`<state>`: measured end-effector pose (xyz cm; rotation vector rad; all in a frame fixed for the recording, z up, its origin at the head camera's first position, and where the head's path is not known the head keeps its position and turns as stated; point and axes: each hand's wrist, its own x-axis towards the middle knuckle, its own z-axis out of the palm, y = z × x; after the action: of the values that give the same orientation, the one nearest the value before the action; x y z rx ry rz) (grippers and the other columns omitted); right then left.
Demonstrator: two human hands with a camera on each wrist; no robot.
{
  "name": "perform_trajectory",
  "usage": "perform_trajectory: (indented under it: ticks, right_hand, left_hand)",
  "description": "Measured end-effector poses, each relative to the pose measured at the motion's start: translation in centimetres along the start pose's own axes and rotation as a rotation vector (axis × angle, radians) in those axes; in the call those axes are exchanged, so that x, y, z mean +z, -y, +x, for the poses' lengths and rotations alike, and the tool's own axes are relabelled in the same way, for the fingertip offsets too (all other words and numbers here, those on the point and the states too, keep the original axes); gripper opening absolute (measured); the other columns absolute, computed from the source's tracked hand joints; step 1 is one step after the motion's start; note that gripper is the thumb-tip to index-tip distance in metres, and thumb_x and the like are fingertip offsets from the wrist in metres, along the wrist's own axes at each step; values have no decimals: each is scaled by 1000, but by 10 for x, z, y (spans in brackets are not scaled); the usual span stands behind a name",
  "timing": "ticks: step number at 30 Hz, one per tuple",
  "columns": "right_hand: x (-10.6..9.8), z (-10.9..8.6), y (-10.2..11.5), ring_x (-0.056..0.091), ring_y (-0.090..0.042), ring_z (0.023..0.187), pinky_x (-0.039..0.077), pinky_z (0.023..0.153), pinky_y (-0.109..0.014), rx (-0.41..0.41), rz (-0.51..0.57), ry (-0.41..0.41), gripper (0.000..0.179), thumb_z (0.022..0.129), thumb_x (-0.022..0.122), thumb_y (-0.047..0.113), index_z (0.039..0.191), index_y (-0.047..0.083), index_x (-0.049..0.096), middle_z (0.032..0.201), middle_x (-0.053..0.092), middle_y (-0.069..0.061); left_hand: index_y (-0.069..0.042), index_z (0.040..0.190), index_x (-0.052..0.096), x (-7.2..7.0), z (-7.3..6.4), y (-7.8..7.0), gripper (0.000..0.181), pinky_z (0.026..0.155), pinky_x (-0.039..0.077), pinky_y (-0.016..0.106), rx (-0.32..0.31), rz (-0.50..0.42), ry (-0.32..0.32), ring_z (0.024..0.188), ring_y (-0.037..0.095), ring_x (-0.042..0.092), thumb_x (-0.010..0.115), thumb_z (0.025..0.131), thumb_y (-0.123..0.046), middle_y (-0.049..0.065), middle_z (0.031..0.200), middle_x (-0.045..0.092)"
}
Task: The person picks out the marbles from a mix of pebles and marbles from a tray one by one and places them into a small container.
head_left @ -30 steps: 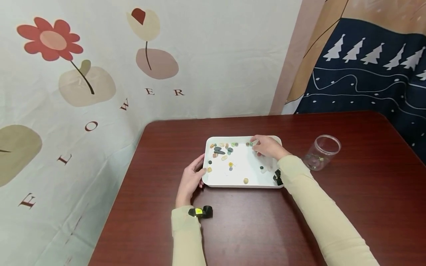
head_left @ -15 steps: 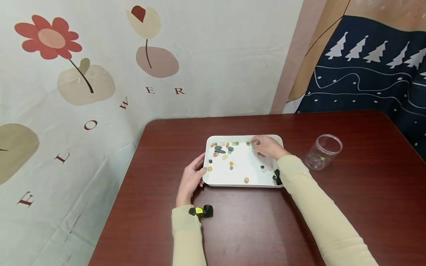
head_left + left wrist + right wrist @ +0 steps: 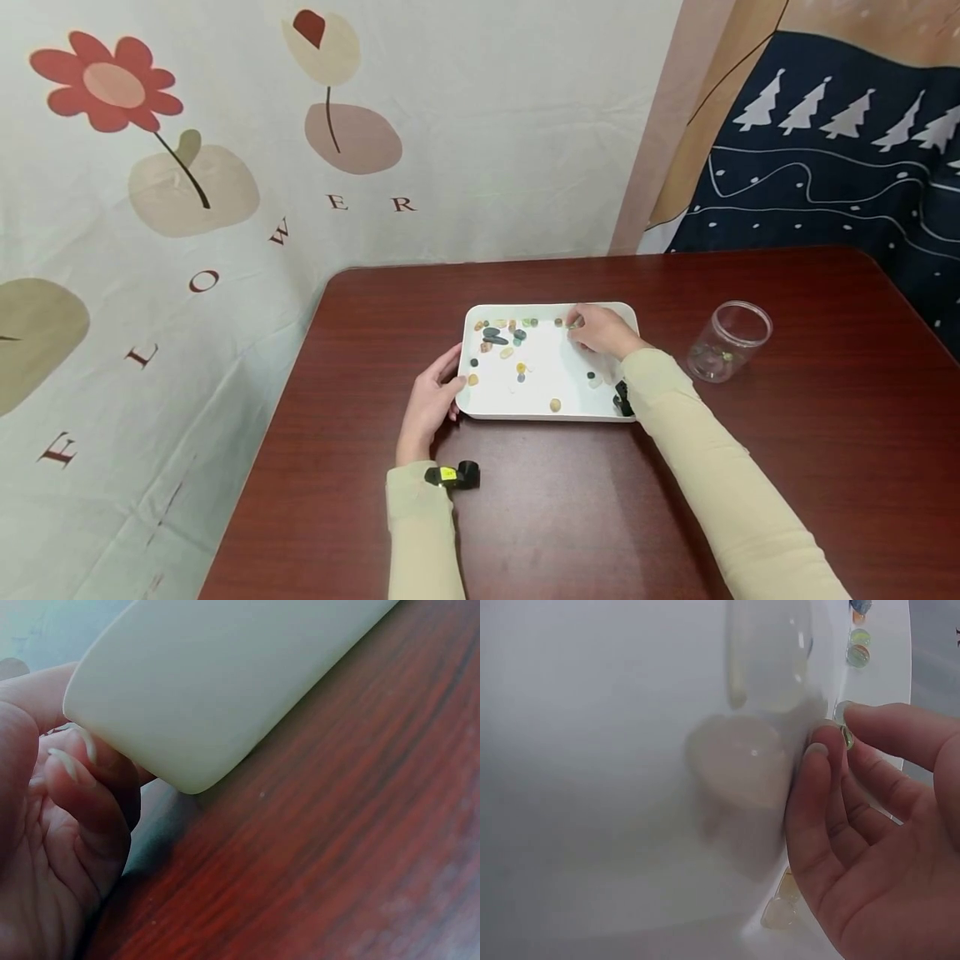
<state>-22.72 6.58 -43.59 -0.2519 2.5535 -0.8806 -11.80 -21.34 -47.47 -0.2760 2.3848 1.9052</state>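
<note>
A white tray [image 3: 551, 371] lies on the table with small stones and glass marbles in it. My left hand [image 3: 430, 406] grips its left edge; in the left wrist view some fingers curl by the tray wall [image 3: 195, 697]. Near the back edge, my right hand [image 3: 604, 330] pinches a clear glass marble [image 3: 847, 737] with green in it between thumb and fingertips. Another marble [image 3: 558, 322] sits just left of those fingertips. Further left are a row of marbles and stones [image 3: 527, 322] and several dark flat stones [image 3: 495, 340].
A clear jar [image 3: 729, 342] with a few small pieces at its bottom stands right of the tray, beside the right forearm. A tan stone [image 3: 555, 405] lies near the tray's front edge. Behind the brown table [image 3: 555, 500] hangs a printed cloth [image 3: 510, 150].
My right fingertips have closed in slightly over the green marble, which shows less in the head view. The left hand and the tray keep their places.
</note>
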Motion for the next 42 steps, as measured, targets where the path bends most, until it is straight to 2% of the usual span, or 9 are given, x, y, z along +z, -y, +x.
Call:
perform_trajectory:
  ticks: [8,15,19,27,42]
  right_hand:
    - [2,2,-4,51,-16,67,42,59,-25,-39,-19,-5,17,89,54,11,105,9,56,86,57,-7]
    - [-5,1,-9,54,-15,65,46,58,-24,-49,49,51,13,89,55,11,99,4,56,76,59,-7]
    - [-10,-3,-8,59,-15,67,51,62,-24,-58,85,72,14,89,55,11,100,2,56,78,62,-9]
    - [-15,-13,-3,59,-18,74,50,67,-24,-59,56,25,18,90,56,16,106,8,60,85,63,-8]
    - [-24,-34,10,62,-20,75,47,66,-28,-126,54,-33,23,88,58,20,109,11,60,88,60,-7]
  left_hand:
    - [-33,129,52,1,-1,-1,50,34,40,25,8,-3,-10,38,13,42,58,84,-14,-1,129,55]
    - [-34,129,51,2,-1,-2,50,35,40,25,-4,-4,3,38,13,42,58,85,-13,-2,128,55]
    - [-35,130,50,1,-1,-4,50,35,40,25,-18,-14,13,37,14,42,58,86,-12,-2,129,54]
    - [-23,135,47,2,-14,-30,52,36,41,25,-42,-6,23,37,12,42,55,86,-7,3,132,52]
    - [-24,135,48,1,-14,-26,51,37,41,25,-41,-4,19,39,13,42,55,87,-7,4,133,51]
